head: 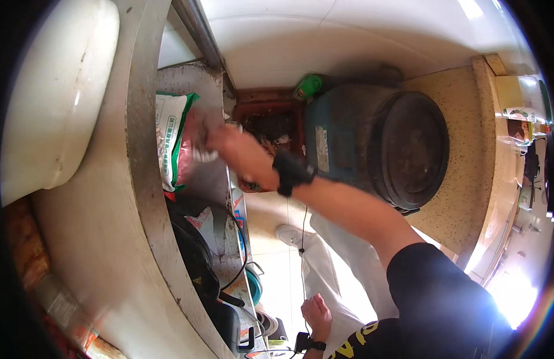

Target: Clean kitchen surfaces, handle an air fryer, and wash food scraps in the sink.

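Note:
My right hand (221, 140) reaches across to the lower shelf beneath a metal counter. It is blurred by motion, and its fingertips are lost against a plastic bag (173, 143) with a green border, a white printed side and a reddish part. Something whitish shows just under the fingers; whether I grip it cannot be made out. Down by my leg, my left hand (317, 313) hangs with curled fingers and nothing visible in it. Black straps circle both wrists.
A blue-grey barrel (344, 130) with a black lid (413, 150) stands by the wall. Beside it are a dirty red bin (302, 121) and a green bottle (309, 86). The counter (102, 251) bears a large white container (57, 98). Black appliances (196, 256) and a cable (244, 251) occupy the shelf.

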A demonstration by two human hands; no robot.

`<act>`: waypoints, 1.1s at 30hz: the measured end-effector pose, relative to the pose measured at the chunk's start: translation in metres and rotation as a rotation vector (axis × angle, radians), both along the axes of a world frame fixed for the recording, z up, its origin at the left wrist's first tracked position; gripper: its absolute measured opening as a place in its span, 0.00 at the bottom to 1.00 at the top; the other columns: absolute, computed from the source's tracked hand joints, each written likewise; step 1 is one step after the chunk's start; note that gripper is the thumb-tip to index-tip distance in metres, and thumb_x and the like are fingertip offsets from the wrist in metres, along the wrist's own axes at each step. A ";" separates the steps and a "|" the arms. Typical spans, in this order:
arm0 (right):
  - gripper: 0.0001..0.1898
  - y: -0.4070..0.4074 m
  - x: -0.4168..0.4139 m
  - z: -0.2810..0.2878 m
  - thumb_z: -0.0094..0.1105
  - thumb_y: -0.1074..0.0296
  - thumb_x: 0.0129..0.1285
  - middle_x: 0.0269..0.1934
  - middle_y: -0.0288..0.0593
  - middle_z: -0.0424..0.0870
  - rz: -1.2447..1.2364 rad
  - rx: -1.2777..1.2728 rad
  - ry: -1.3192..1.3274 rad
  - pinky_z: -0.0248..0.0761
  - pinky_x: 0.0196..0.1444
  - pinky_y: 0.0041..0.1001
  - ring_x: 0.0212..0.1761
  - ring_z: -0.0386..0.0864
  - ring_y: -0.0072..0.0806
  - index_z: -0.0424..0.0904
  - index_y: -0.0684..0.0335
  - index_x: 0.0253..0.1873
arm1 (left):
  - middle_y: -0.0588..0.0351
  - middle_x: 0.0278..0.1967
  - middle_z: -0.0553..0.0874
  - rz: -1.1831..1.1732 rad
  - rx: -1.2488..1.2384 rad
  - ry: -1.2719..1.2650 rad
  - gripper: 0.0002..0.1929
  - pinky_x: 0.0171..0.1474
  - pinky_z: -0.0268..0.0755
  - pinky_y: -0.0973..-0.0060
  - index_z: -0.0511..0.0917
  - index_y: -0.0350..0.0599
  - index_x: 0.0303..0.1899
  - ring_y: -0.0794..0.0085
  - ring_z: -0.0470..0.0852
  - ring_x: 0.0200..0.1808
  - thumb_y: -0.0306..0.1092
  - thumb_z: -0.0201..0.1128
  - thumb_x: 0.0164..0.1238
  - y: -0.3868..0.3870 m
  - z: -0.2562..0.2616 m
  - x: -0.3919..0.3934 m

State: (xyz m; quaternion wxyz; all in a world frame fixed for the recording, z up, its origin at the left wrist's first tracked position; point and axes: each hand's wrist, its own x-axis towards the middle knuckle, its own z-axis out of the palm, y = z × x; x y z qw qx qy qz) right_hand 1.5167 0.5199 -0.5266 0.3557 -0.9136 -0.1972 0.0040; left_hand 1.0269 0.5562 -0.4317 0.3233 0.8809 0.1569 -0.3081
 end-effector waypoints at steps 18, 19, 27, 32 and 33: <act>0.09 0.046 -0.026 -0.068 0.52 0.69 0.64 0.51 0.52 0.79 0.251 0.779 0.437 0.72 0.58 0.34 0.54 0.76 0.38 0.80 0.63 0.44 | 0.49 0.23 0.77 -0.056 -0.001 0.043 0.16 0.40 0.66 0.58 0.76 0.42 0.27 0.53 0.77 0.30 0.36 0.51 0.78 -0.020 0.000 0.016; 0.10 0.045 -0.007 -0.056 0.53 0.69 0.63 0.51 0.49 0.79 0.229 0.542 0.278 0.73 0.57 0.34 0.55 0.76 0.38 0.81 0.62 0.46 | 0.49 0.23 0.77 -0.048 0.016 0.054 0.16 0.40 0.66 0.58 0.76 0.42 0.27 0.53 0.77 0.30 0.36 0.51 0.78 -0.017 0.000 0.015; 0.14 0.018 -0.057 -0.002 0.61 0.74 0.53 0.51 0.40 0.78 0.215 -0.010 -0.127 0.78 0.53 0.34 0.51 0.74 0.40 0.80 0.61 0.47 | 0.48 0.23 0.78 -0.048 0.092 -0.035 0.16 0.38 0.67 0.57 0.77 0.42 0.27 0.53 0.76 0.29 0.36 0.52 0.77 -0.013 0.005 0.012; 0.19 0.010 -0.109 0.007 0.60 0.79 0.50 0.54 0.39 0.79 0.173 -0.021 0.132 0.76 0.54 0.37 0.53 0.74 0.42 0.82 0.59 0.50 | 0.45 0.27 0.82 -0.076 0.049 0.042 0.18 0.42 0.69 0.55 0.78 0.41 0.28 0.50 0.80 0.34 0.38 0.49 0.79 -0.017 0.000 0.000; 0.19 0.010 -0.120 0.010 0.60 0.79 0.50 0.54 0.39 0.79 0.186 -0.026 0.123 0.76 0.54 0.37 0.53 0.74 0.42 0.82 0.59 0.50 | 0.45 0.27 0.82 -0.063 0.046 0.033 0.18 0.42 0.69 0.55 0.78 0.41 0.28 0.50 0.80 0.34 0.38 0.49 0.79 -0.019 0.002 0.000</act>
